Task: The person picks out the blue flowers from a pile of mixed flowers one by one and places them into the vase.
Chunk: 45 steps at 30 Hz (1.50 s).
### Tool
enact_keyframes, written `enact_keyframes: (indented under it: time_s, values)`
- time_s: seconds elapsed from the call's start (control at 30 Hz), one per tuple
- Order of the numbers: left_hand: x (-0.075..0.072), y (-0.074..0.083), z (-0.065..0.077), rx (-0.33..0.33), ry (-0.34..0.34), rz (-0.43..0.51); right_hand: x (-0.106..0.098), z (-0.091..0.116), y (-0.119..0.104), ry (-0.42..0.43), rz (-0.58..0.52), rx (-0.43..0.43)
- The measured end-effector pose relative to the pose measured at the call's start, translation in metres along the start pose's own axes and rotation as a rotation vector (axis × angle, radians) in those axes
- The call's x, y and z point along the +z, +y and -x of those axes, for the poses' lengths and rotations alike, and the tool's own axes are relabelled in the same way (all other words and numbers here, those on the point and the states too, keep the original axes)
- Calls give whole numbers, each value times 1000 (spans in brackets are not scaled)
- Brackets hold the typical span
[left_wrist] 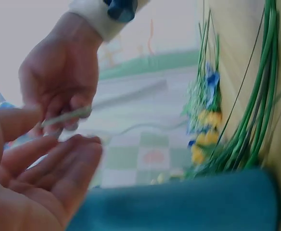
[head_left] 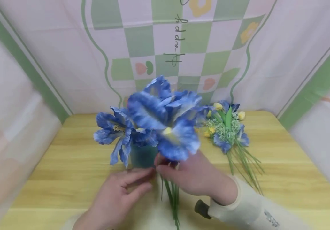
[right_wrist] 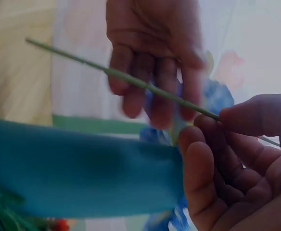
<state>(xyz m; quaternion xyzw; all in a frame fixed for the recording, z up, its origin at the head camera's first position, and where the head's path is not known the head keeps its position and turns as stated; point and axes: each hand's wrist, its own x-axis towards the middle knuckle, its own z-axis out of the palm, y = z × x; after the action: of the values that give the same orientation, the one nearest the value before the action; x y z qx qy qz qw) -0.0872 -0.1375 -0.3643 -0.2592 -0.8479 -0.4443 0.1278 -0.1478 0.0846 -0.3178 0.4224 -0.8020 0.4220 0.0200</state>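
Observation:
My right hand [head_left: 195,177] pinches the thin green stem [right_wrist: 131,79] of an artificial blue iris [head_left: 179,137] between thumb and fingers. The iris bloom covers part of that hand in the head view. My left hand [head_left: 118,195] is just left of it, fingers loosely extended and holding nothing; in the right wrist view its fingers [right_wrist: 162,91] are beside the stem. A teal vase [head_left: 143,157] stands beyond the hands, partly hidden by blooms. Another blue flower [head_left: 118,127] with spread petals hangs at the vase's left side.
Several green stems [head_left: 172,198] lie on the wooden table [head_left: 75,166] in front, below the right hand. To the right lies a bunch of blue and yellow artificial flowers [head_left: 225,127] with long stems. A checked cloth [head_left: 167,41] hangs behind the table.

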Motion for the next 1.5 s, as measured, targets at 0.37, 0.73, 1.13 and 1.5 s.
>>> enact_keyframes:
  time_s: [0.37, 0.73, 1.13, 1.5]
  values:
    - [-12, -3, 16, -161, 140, 290, 22, -13, 17, -13, 29, -75]
    - [-88, -49, 20, -295, 762, 618, 25, -40, 64, -53, 175, 327]
    - [-87, -60, -56, -54, 792, 848, 34, -68, 59, 49, -40, 143]
    - [-79, -36, -86, 89, 739, 764, 39, -66, 63, 71, -2, 61]
